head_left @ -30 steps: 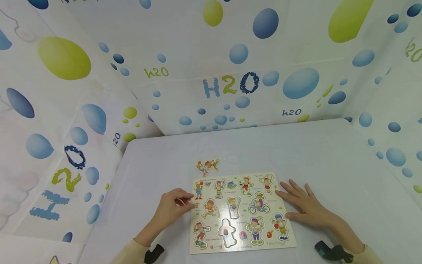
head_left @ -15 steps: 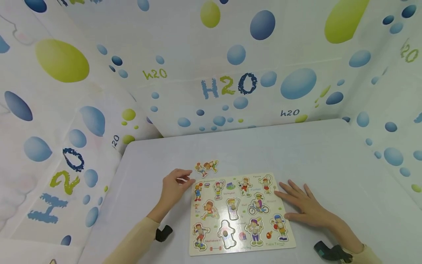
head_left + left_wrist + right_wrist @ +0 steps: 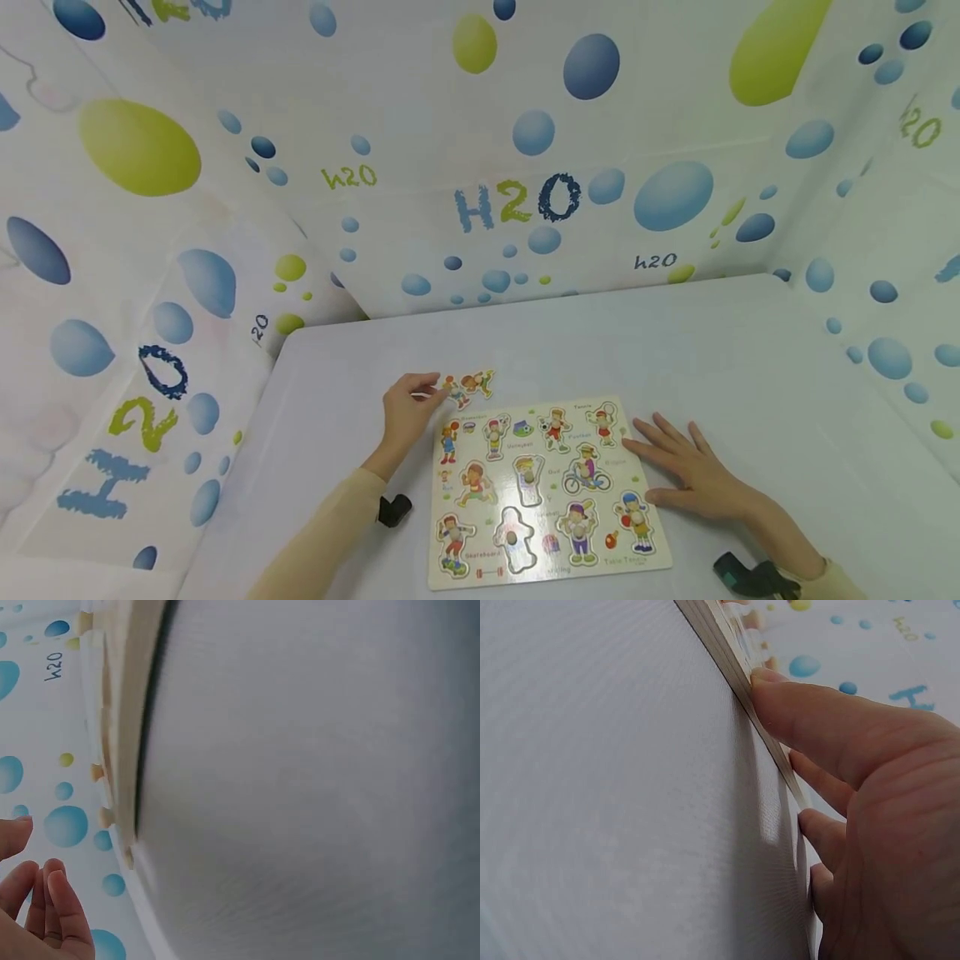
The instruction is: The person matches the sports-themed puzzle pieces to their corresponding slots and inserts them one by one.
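A wooden peg puzzle board (image 3: pixel 651 558) with sports figures lies flat in the head view. Just beyond its far left corner are two loose puzzle pieces: a ball player (image 3: pixel 458 397) and a figure in yellow and green (image 3: pixel 477 382). My left hand (image 3: pixel 408 414) reaches to the ball player, thumb and fingertips right at its left side. In the left wrist view the thumb (image 3: pixel 13 836) stands apart from the fingers. My right hand (image 3: pixel 693 471) lies spread beside the board, thumb (image 3: pixel 810 712) and fingertips at its right edge.
Two figure outlines on the board, the lower one (image 3: pixel 515 542) and one near the middle (image 3: pixel 528 481), look paler than the others. A white cloth covers the table (image 3: pixel 600 346). A patterned curtain (image 3: pixel 420 108) hangs behind and at both sides.
My left hand has moved up and away from the board's left edge to the loose pieces. The right hand stays at the right edge. The head view has tilted slightly.
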A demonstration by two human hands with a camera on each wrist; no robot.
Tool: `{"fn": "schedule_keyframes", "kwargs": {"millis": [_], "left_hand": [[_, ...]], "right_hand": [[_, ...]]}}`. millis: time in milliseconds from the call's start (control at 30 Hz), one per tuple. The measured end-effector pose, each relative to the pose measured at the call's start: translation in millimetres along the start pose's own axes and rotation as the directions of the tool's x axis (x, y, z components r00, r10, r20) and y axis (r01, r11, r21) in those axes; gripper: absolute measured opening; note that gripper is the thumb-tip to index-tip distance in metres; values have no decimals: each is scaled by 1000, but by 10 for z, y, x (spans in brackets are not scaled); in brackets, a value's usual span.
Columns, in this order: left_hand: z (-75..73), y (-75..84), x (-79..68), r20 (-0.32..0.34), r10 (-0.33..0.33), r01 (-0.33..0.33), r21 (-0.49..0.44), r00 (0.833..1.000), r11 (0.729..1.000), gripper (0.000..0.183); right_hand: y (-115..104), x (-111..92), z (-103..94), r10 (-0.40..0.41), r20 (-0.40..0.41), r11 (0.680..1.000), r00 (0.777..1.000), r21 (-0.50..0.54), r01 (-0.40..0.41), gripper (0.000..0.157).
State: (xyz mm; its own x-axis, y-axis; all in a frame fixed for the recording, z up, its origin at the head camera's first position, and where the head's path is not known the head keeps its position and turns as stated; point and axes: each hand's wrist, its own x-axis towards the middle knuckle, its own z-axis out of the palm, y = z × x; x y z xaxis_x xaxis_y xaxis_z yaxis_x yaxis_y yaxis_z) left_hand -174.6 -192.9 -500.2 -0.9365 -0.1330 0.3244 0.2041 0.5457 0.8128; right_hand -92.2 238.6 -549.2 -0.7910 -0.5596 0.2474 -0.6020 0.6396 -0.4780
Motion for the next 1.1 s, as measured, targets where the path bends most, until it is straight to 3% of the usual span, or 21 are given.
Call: {"fn": "schedule_keyframes", "kwargs": {"millis": [533, 867, 1100], "left_hand": [[184, -144, 110, 21, -59, 59, 22, 998, 998, 24], [252, -186, 101, 105, -149, 141, 79, 983, 987, 24], [276, -214, 104, 115, -111, 101, 95, 987, 990, 20]], "right_hand": [[-12, -14, 7, 1, -6, 1000, 1000, -1, -1, 66], [-23, -9, 5, 14, -5, 1000, 1000, -6, -14, 66], [-17, -5, -2, 15, -5, 1000, 1000, -18, -15, 66]]}}
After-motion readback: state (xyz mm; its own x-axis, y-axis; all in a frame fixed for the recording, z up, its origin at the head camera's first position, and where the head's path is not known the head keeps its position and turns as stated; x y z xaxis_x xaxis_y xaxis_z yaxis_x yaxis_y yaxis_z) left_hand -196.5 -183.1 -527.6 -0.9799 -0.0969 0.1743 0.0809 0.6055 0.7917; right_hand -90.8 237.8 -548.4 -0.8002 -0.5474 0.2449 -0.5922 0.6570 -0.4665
